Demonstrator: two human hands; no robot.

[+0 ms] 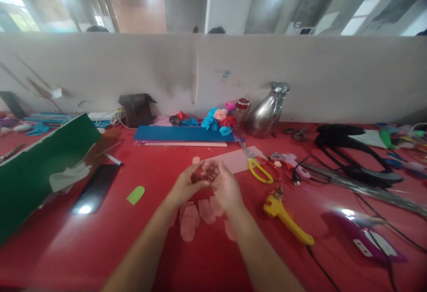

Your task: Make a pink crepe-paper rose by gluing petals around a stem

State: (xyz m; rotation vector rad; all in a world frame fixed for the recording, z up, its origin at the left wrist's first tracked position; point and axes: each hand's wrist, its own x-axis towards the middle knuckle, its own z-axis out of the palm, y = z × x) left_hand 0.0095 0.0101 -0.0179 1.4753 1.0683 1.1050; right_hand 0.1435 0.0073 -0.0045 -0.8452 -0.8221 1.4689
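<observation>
My left hand [185,184] and my right hand [227,187] come together above the middle of the red table. A gap shows between my left thumb and forefinger, and the thumb reaches to the right hand. My right palm faces inward with curved fingers, smeared by motion; whether anything lies in them I cannot make out. Below my hands lie several pink petal-shaped pieces [188,223], some overlapping. A pink sheet [233,161] lies just beyond my fingers, with a small pink piece [195,160] near its left end. Yellow-handled scissors [260,171] rest at its right end.
A yellow glue gun [288,221] with a cord lies to the right, a purple-and-white device [370,238] farther right. Left are a green petal-shaped piece [136,195], a phone [96,188] and a green board [46,167]. Behind stand paper flowers [220,121] and a metal jug [267,112].
</observation>
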